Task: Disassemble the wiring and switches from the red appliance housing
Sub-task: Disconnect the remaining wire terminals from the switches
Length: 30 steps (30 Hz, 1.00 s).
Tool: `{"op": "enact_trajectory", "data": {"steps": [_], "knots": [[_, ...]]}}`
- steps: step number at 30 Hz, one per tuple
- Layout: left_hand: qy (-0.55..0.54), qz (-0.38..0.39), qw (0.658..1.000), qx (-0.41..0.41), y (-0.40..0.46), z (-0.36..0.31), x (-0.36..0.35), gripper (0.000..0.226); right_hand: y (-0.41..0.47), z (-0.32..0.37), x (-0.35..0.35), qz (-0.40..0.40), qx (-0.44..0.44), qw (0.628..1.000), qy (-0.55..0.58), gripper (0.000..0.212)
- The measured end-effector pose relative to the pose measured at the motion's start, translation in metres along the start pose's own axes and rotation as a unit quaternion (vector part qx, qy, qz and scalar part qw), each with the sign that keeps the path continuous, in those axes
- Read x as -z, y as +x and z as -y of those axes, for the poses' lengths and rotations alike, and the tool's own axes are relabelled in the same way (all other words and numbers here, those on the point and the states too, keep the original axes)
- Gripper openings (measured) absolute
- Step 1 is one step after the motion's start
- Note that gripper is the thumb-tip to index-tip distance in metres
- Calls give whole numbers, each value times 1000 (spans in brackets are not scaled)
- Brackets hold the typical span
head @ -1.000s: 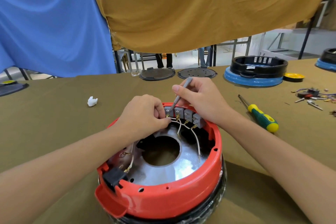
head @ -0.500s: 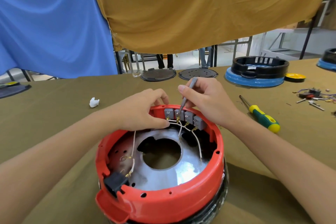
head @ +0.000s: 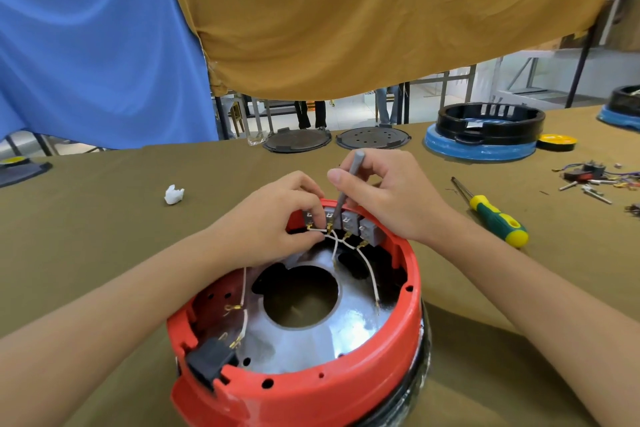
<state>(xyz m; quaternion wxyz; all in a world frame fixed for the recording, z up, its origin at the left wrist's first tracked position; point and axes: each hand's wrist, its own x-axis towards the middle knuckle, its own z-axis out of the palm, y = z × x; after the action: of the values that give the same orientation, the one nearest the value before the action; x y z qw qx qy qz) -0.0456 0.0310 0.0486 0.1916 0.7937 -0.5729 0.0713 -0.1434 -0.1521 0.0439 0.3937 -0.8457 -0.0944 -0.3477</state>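
The round red appliance housing (head: 311, 388) sits open side up in front of me, with a shiny metal plate (head: 349, 326) and a central hole inside. A row of grey switches (head: 360, 229) lines its far inner wall, with white wires (head: 367, 270) running down from their terminals. My left hand (head: 270, 222) pinches the wire at the leftmost switches. My right hand (head: 384, 194) grips a thin grey tool (head: 346, 184) like a pen, its tip down on the second switch. A black connector block (head: 207, 360) sits at the near left rim.
A green and yellow screwdriver (head: 495, 215) lies right of the housing. Loose wires and small parts (head: 595, 177) lie at the far right. A black and blue housing (head: 485, 135), two dark round plates (head: 372, 139) and a crumpled white scrap (head: 173, 194) lie on the olive cloth.
The tool tip has shifted from the leftmost switch toward the second one. My left hand's fingers have closed in on the wire at the left switches. The view has moved slightly.
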Motion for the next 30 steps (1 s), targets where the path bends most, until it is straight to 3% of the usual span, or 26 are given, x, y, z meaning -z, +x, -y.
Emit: {"op": "enact_trajectory", "data": {"steps": [15, 30], "knots": [[-41, -18, 998, 41, 3, 0, -1, 7, 1, 3, 2, 55, 69, 992, -85, 26], [-50, -7, 997, 62, 3, -4, 2, 7, 2, -2, 0, 23, -7, 1000, 6, 23]]}}
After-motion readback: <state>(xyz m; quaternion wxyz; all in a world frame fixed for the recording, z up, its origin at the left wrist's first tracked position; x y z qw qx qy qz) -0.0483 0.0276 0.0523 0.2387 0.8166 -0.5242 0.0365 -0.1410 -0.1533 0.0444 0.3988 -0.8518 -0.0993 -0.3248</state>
